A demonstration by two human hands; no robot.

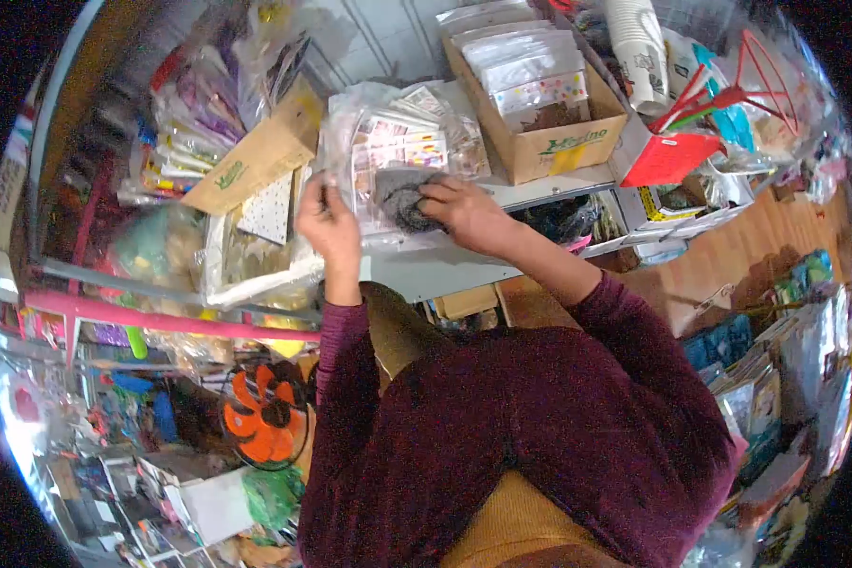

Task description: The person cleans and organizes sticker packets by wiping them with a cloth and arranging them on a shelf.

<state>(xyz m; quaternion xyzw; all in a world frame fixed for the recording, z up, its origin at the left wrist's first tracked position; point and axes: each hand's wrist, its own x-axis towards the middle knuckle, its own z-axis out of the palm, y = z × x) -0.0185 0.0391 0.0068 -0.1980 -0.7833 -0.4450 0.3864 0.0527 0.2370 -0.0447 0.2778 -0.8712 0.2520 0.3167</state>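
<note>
My right hand (466,218) grips the right side of a dark grey, mesh-like item (398,199) whose kind I cannot make out. To the left of that item, my left hand (329,222) is raised with thumb and fingertips pinched together; whatever lies between them is too small to tell. Behind both hands, clear plastic packets with printed sheets (393,151) are piled on the light counter (426,265). The dark item lies in front of this pile, partly covered by my right fingers.
An open cardboard box (568,147) of clear sleeves stands behind my right hand. Left of the pile sits another tilted cardboard box (256,161), near a white frame (265,279). A red box (677,156) and stacked paper cups (639,57) are right. An orange fan (265,417) stands lower left.
</note>
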